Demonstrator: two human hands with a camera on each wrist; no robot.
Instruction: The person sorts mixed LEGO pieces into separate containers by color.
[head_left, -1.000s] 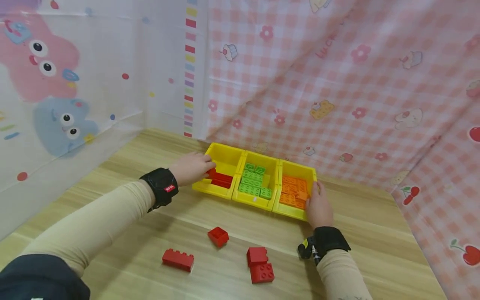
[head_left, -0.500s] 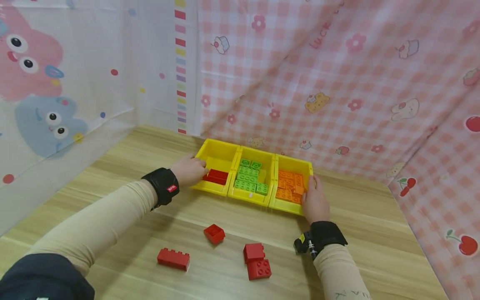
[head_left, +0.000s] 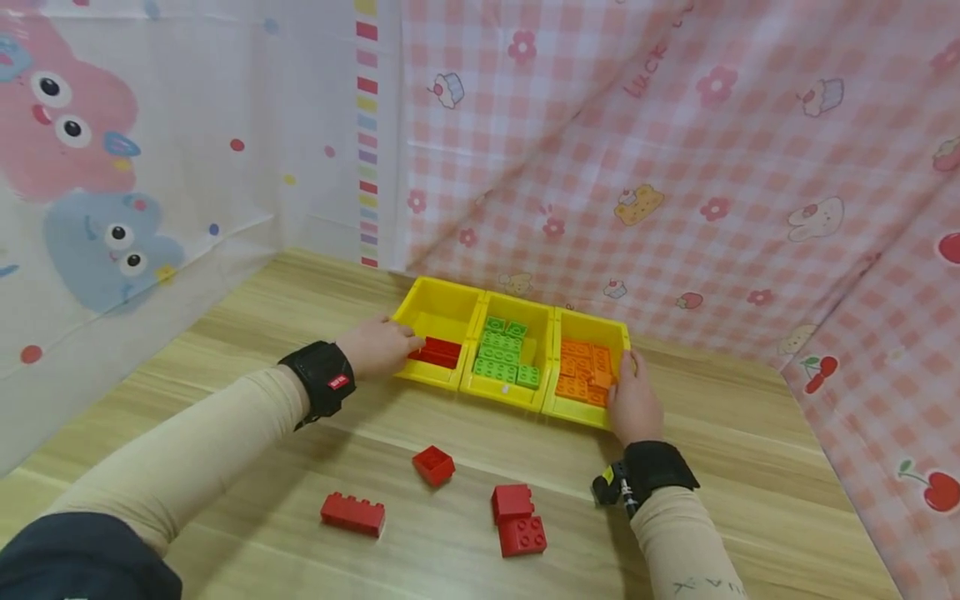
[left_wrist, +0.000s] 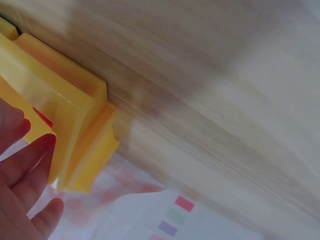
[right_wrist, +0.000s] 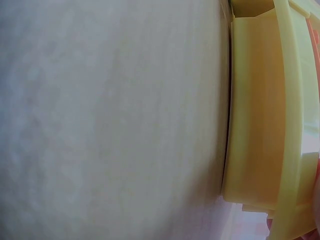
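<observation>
In the head view, a yellow bin (head_left: 504, 391) with three compartments stands before the checked curtain. My left hand (head_left: 375, 347) reaches over its left end, fingertips beside the red bricks (head_left: 440, 352) in the left compartment. The left wrist view shows those fingers (left_wrist: 32, 172) fairly straight at the bin wall, no brick visible between them. Green bricks (head_left: 501, 350) fill part of the middle compartment, orange bricks (head_left: 583, 372) the right one. My right hand (head_left: 636, 404) holds the bin's right end wall; in the right wrist view only slivers of that hand show beside the bin rim (right_wrist: 292, 125).
Nearer on the wooden table (head_left: 420, 567) lie a long red brick (head_left: 352, 514), a tipped red brick (head_left: 434, 466) and two touching red bricks (head_left: 513, 501) (head_left: 522, 536). Patterned curtains (head_left: 637, 150) close off the back and sides.
A red brick at my left fingertips has been let go into the left compartment, and the fingers have drawn back slightly left. My right hand keeps its hold. The head view has shifted slightly.
</observation>
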